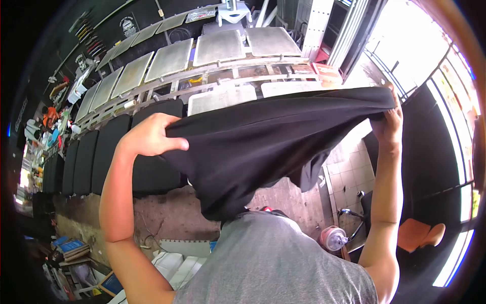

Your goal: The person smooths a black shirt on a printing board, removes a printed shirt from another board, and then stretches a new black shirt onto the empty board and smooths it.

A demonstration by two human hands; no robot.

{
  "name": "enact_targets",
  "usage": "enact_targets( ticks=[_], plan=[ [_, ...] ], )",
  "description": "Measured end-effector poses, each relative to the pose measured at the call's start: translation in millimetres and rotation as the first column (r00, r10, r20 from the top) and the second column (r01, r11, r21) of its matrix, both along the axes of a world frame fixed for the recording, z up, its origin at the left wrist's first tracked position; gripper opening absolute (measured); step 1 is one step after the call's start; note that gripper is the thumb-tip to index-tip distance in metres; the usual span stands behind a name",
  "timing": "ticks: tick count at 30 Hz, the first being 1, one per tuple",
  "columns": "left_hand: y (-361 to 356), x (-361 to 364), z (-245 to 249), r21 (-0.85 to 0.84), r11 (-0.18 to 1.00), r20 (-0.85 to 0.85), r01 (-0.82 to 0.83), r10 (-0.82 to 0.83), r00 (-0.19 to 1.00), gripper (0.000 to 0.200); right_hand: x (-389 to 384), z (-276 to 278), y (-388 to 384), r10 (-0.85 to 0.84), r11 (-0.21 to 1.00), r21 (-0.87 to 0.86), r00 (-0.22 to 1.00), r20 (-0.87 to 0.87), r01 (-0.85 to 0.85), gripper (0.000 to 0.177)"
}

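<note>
A black shirt point(263, 137) is stretched in the air in front of my chest, its lower part hanging in loose folds. My left hand point(152, 134) is closed on its left end, thumb in front and the other fingers hidden behind the cloth. At the upper right, my right hand point(391, 121) grips the bunched opposite corner, held a little higher than the left. Behind the shirt, pale flat boards point(223, 98) on a long rack are partly covered from view. Boards covered in black cloth point(157, 169) lie just below my left hand.
More pale boards point(218, 46) line the rack's far rail point(202, 72). A white stool point(234, 14) stands at the back. An orange chair point(417, 235) is at the right, and a plastic cup point(334, 238) is near my right elbow. Frames and boxes point(71, 248) are piled at lower left.
</note>
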State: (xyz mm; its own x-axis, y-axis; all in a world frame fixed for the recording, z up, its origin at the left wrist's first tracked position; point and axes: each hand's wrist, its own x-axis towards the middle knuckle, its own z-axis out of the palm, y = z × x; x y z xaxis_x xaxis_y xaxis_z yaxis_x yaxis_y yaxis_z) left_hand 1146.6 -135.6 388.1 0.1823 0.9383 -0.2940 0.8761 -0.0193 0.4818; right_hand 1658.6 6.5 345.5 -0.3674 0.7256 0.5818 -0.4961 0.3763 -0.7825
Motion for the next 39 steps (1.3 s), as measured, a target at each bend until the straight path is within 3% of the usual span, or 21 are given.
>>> enact_targets(
  ticks=[2, 3, 4, 5, 6, 8, 9, 12, 14, 18, 20, 22, 24, 26, 28, 29, 30, 33, 35, 36, 39],
  plan=[
    [-11, -12, -2, 0.302, 0.951, 0.096, -0.072, 0.045, 0.994, 0.044, -17, -7, -32, -0.211, 0.905, -0.320, 0.950, 0.230, 0.278, 0.057],
    [-10, -46, -32, 0.405, 0.882, 0.492, -0.240, 0.011, 0.871, 0.044, -16, -6, -31, -0.046, 0.995, -0.025, 0.697, 0.716, 0.092, 0.053],
    [-17, -61, -48, 0.175, 0.891, 0.954, -0.420, -0.048, 0.295, 0.047, -17, -4, -29, -0.072, 0.964, 0.118, 0.189, 0.979, -0.240, 0.050],
    [-29, -61, -43, 0.121, 0.919, 0.960, -0.374, -0.012, 0.281, 0.047, -48, 3, -40, 0.089, 0.968, -0.121, -0.152, 0.984, -0.221, 0.056],
    [-43, -59, -32, 0.063, 0.944, 0.963, -0.324, 0.028, 0.269, 0.047, -52, -5, -44, 0.036, 0.980, -0.078, -0.226, 0.973, -0.181, 0.049],
    [-60, -25, -4, -0.158, 0.986, 0.483, -0.060, 0.130, 0.866, 0.050, -21, -34, -5, -0.174, 0.953, 0.088, -0.284, 0.943, -0.290, 0.035],
    [-50, -22, -9, -0.177, 0.939, 0.134, 0.295, -0.274, 0.952, 0.065, -10, -26, 3, -0.321, 0.930, 0.231, -0.326, 0.889, -0.286, 0.029],
    [-59, -4, 10, -0.341, 0.939, -0.421, -0.043, -0.111, 0.900, 0.060, -10, 6, 11, -0.536, 0.844, 0.428, -0.548, 0.642, -0.324, 0.025],
    [-60, -20, 23, -0.090, 0.995, -0.563, -0.037, -0.020, 0.826, 0.036, -36, 48, 1, -0.482, 0.861, 0.438, -0.693, 0.537, -0.259, 0.026],
    [-62, -38, 66, 0.443, 0.894, -0.639, 0.063, 0.266, 0.722, 0.033, -26, 99, 23, -0.793, 0.558, 0.796, -0.434, 0.427, -0.237, 0.031],
    [-59, -56, 92, 0.618, 0.776, -0.618, 0.124, 0.382, 0.688, 0.047, -16, 137, 33, -0.960, 0.213, 0.930, -0.244, 0.140, -0.301, 0.034],
    [-57, -58, 126, 0.735, 0.665, -0.570, 0.129, 0.503, 0.650, 0.049, -7, 181, 48, -0.962, 0.044, 0.963, -0.270, -0.031, -0.267, 0.031],
    [-48, -95, 154, 0.831, 0.498, -0.536, 0.247, 0.600, 0.594, 0.054, -21, 225, 35, -0.905, 0.071, 0.992, -0.425, 0.021, -0.102, 0.025],
    [-42, -93, 182, 0.903, 0.339, -0.428, 0.263, 0.670, 0.606, 0.059, 16, 267, 82, -0.879, 0.255, 0.967, -0.413, 0.238, 0.015, 0.054],
    [-36, -74, 176, 0.907, 0.299, -0.421, 0.296, 0.654, 0.629, 0.061, 10, 247, 83, -0.988, 0.036, 0.992, -0.154, 0.017, -0.121, 0.071],
    [-35, -68, 171, 0.909, 0.262, -0.416, 0.325, 0.636, 0.650, 0.064, -38, 218, 50, -0.948, 0.016, 0.998, -0.319, -0.003, -0.055, 0.076],
    [-34, -67, 167, 0.910, 0.251, -0.412, 0.331, 0.641, 0.647, 0.064, -38, 193, 66, -0.964, -0.151, 0.970, -0.190, -0.188, -0.191, 0.059],
    [-23, -80, 145, 0.844, 0.512, -0.432, 0.156, 0.479, 0.764, 0.032, -58, 174, 62, -0.876, 0.106, 0.993, -0.477, 0.066, -0.058, 0.021],
    [-19, -85, 136, 0.832, 0.549, -0.406, 0.084, 0.498, 0.766, 0.021, -47, 168, 66, -0.993, -0.032, 0.997, -0.108, -0.039, -0.070, 0.020],
    [-18, -96, 138, 0.829, 0.553, -0.409, 0.084, 0.497, 0.765, 0.021, -43, 172, 68, -0.994, -0.027, 0.997, -0.107, -0.035, -0.069, 0.020],
    [-22, -101, 156, 0.830, 0.548, -0.195, -0.107, 0.464, 0.864, 0.033, -39, 203, 75, -0.833, 0.531, 0.839, 0.255, 0.491, 0.119, 0.021]
  ],
)
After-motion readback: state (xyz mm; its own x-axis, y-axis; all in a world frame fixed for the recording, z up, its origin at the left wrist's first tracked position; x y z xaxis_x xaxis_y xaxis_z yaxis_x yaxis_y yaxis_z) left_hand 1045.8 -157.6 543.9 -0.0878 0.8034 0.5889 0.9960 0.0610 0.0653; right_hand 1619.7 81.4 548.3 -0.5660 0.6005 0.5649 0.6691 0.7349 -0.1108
